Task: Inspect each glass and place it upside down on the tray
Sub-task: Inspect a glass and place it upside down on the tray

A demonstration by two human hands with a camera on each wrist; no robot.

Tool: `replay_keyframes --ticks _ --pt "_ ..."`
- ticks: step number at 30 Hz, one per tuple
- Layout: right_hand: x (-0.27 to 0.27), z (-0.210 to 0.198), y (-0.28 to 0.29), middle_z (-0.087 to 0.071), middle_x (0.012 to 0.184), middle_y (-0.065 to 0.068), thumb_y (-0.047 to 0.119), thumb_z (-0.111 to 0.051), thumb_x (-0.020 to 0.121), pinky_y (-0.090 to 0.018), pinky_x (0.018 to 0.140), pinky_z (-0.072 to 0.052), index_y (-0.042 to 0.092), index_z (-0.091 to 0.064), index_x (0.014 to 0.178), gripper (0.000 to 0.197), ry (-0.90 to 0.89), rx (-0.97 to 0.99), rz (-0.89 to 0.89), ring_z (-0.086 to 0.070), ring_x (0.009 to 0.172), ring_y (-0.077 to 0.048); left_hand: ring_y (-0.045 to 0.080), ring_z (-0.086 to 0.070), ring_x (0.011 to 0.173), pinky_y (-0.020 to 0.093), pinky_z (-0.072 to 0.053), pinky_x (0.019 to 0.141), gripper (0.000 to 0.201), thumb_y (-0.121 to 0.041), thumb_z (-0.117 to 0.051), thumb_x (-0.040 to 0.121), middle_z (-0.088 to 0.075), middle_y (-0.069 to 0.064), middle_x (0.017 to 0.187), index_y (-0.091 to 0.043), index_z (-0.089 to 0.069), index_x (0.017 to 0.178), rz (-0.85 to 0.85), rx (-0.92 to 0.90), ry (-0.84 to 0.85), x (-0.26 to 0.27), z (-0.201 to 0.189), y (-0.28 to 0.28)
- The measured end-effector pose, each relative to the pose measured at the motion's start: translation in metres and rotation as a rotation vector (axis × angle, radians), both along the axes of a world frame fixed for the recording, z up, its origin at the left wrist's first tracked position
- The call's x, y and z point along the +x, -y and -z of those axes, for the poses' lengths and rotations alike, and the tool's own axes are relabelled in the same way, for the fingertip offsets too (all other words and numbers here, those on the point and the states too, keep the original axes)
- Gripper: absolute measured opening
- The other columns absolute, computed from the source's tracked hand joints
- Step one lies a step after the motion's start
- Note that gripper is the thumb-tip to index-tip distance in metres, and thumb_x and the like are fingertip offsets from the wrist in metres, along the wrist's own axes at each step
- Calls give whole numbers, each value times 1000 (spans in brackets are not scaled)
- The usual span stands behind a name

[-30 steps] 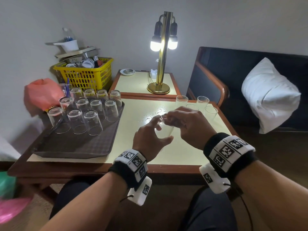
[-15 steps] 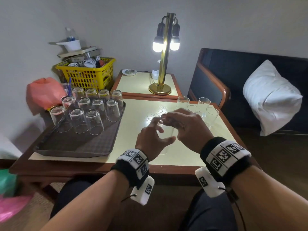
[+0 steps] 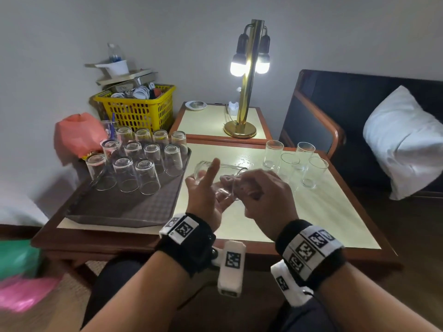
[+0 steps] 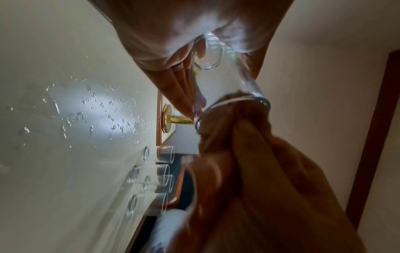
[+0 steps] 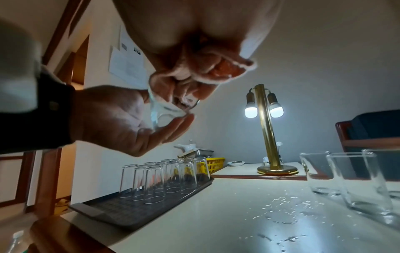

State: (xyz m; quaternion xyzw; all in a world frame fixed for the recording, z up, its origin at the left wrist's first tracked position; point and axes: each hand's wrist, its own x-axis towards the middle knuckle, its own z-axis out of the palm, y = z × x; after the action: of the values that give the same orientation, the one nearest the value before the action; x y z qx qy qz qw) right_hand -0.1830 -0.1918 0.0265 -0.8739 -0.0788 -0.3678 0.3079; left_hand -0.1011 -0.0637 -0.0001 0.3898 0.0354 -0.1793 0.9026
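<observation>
The glass (image 3: 221,174) is held on its side above the worktop (image 3: 323,212), between the two hands and just right of the tray (image 3: 115,207). The right hand (image 3: 262,195) is curled around the rim end, its grip closed on the glass. The left hand (image 3: 206,195) lies mostly open beneath the base end, with one finger raised and the palm cupping rather than clasping.

The step in hand is judged to be the inspection, with the turn-over begun. It would be done well if the glass were rotated slowly against the lamp (image 3: 249,68) so that smears or chips along the rim show up — the light is strong enough for that. The base should be taken firmly by the left hand before the right lets go. Droplets (image 5: 281,214) are scattered on the worktop, so the glass may be wet and slippery. The glass should be lowered rim-down into the bare front part of the tray, clear of the inverted glasses (image 3: 134,161) already standing there in rows.

The glass is clear, plain and slightly tapered, with a thick base — no crack or mark can be made out. Four upright glasses (image 3: 294,161) wait on the worktop's far right.
</observation>
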Motion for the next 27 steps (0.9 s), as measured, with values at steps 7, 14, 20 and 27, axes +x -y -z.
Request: replay_keyframes --ticks 7,14,20,27 --pt "-1 12 16 -52 149 2 16 -59 89 -21 90 -48 25 -49 149 61 -230 -367 -336 -52 99 3 29 -74 78 43 -59 65 89 -45 -86 77 -56 37 136 -30 -37 149 79 96 37 -6 1 -10" --pt "5 8 2 -41 154 16 -8 -56 83 -16 66 -53 36 -30 158 91 -576 -113 -445 -65 90 -13 40 -74 99 59 -60 82 57 -33 -78 89 -67 23 113 -24 -40 131 49 181 36 -30 -11 1" --pt "-4 -6 6 -74 95 -8 -13 -60 91 -27 40 -50 24 -56 141 62 -811 797 -612 -58 51 -27 23 -72 87 47 -60 72 41 -34 -70 96 -68 9 99 -24 -42 124 38 230 135 -36 -7 7" --pt "-1 -1 5 -18 168 11 -2 -56 92 -18 89 -56 37 -26 158 83 -528 -324 -319 -59 127 -21 9 -50 57 20 -38 41 32 -34 -67 99 -49 4 82 -36 -36 104 29 491 229 -17 -29 5"
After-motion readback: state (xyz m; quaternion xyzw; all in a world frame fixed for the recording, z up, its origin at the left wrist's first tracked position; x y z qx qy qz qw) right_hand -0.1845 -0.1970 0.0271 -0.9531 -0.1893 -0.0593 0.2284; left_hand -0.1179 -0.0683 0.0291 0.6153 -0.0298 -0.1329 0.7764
